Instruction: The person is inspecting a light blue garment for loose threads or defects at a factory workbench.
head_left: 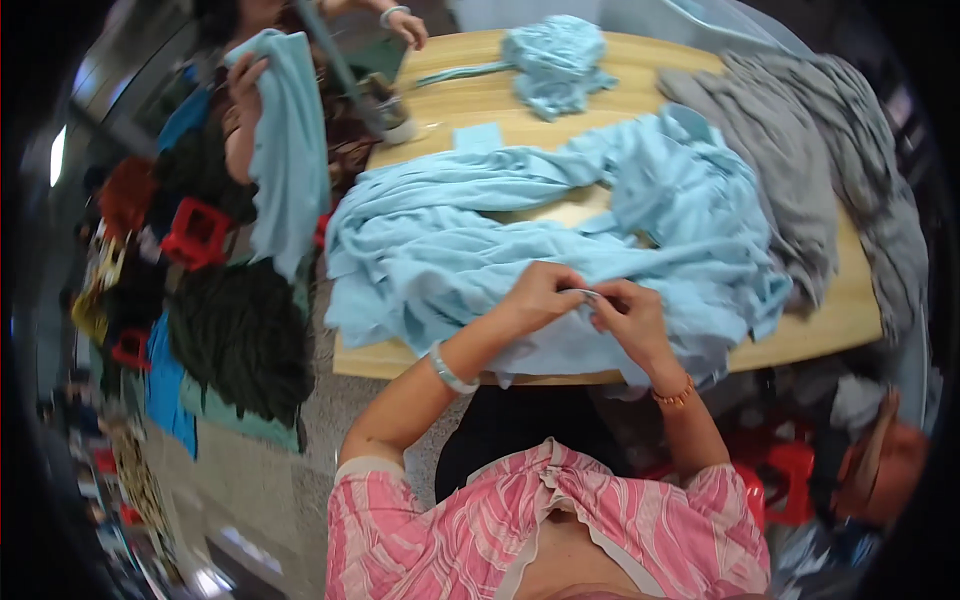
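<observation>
Both of my hands meet over a heap of light blue fabric (440, 250) near the table's front edge. My left hand (545, 295), with a pale bangle at the wrist, pinches a bit of the light blue fabric between thumb and forefinger. Close beside it, my right hand (630, 318) is closed on the same piece, a beaded bracelet on its wrist. A small light edge shows between the fingertips; its detail is too small to make out. Below my hands a flap of the fabric hangs at the table edge.
A light wood table (825, 335) carries a bundled light blue cloth (560, 65) at the back and grey fabric (790, 150) on the right. At far left, another person holds up a light blue cloth (285, 150). Red stools (195, 233) and a dark fabric pile (240, 335) stand left.
</observation>
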A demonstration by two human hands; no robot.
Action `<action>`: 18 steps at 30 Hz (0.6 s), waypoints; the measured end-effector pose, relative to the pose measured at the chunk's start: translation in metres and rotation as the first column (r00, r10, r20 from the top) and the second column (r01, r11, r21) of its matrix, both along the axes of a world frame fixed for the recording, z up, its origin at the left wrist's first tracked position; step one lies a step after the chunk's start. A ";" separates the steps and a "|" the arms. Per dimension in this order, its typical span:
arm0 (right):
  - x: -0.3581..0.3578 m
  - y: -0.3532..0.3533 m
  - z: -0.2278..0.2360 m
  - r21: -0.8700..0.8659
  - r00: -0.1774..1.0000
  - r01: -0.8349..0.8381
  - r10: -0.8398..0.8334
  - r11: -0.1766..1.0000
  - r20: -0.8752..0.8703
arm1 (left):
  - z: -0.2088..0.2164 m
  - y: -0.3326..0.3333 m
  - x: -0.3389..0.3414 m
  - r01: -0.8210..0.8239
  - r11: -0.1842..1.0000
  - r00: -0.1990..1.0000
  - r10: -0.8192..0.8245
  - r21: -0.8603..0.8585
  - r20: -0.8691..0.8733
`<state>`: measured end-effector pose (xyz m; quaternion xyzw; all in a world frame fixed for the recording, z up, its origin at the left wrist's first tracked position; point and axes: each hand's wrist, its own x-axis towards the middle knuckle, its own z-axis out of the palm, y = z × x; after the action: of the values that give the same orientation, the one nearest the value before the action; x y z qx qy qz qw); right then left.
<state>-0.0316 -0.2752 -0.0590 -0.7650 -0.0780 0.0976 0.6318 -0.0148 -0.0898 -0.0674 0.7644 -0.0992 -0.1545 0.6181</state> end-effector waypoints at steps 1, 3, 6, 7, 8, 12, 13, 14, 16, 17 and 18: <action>0.001 -0.001 -0.001 -0.009 1.000 0.007 -0.007 1.000 -0.017 | 0.000 0.001 0.000 0.011 0.999 1.000 -0.012 0.039 0.020; 0.001 0.001 -0.005 0.080 0.998 0.028 -0.023 0.996 -0.055 | -0.001 0.000 0.000 0.006 1.000 0.999 -0.007 -0.028 -0.039; 0.000 0.006 -0.013 0.115 0.993 0.113 -0.111 0.987 -0.025 | -0.003 0.000 -0.001 -0.037 0.993 0.995 0.027 -0.110 -0.093; -0.001 0.005 -0.015 0.131 0.991 0.135 -0.134 0.982 -0.016 | -0.004 -0.001 -0.001 -0.057 0.991 0.993 0.044 -0.124 -0.108; -0.001 0.005 -0.017 0.064 0.993 0.095 -0.099 0.993 0.061 | -0.004 -0.001 -0.001 -0.064 0.988 0.989 0.045 -0.143 -0.138; -0.001 0.004 -0.022 -0.116 0.959 0.080 -0.044 0.990 0.280 | -0.006 -0.003 -0.002 -0.093 0.986 0.987 0.073 -0.140 -0.143; -0.001 0.004 -0.022 -0.181 0.931 0.092 -0.020 0.979 0.365 | -0.006 -0.003 -0.001 -0.101 0.985 0.986 0.081 -0.138 -0.146; -0.001 0.004 -0.022 -0.180 0.934 0.092 -0.022 0.979 0.357 | -0.006 -0.004 -0.001 -0.094 0.988 0.987 0.076 -0.124 -0.141; 0.000 0.005 -0.022 -0.174 0.925 0.108 -0.035 0.979 0.378 | -0.006 -0.004 -0.001 -0.089 0.990 0.987 0.073 -0.109 -0.143; 0.000 0.005 -0.021 -0.175 0.928 0.107 -0.035 0.979 0.370 | -0.006 -0.004 -0.001 -0.090 0.992 0.989 0.079 -0.087 -0.127; 0.001 0.005 -0.021 -0.194 0.930 0.095 -0.018 0.976 0.366 | -0.006 -0.005 -0.001 -0.082 0.995 0.990 0.075 -0.055 -0.122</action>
<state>-0.0308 -0.2702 -0.0797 -0.8336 -0.1604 -0.0558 0.5256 -0.0158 -0.0947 -0.0732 0.7383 -0.0364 -0.1726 0.6510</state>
